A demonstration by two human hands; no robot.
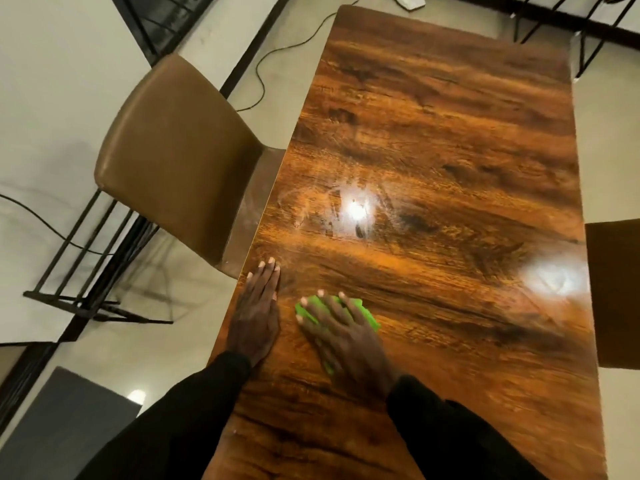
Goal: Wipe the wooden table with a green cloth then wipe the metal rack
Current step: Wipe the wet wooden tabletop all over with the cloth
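At the near left of the wooden worktop (pixel 450 150), the left hand (pixel 258 313) lies flat by the edge, its fingers (pixel 268 275) straight and held together, holding nothing. Just right of it, the right hand (pixel 346 337) presses the green cloth (pixel 369 317) down on the wood, fingers (pixel 329 306) spread apart and flat over it; the cloth shows only between and beside them. Pale smear streaks (pixel 311 202) ring a bright glare farther along. A tan padded chair (pixel 176 150) stands against the left edge, with a black cable (pixel 277 53) on the floor beyond.
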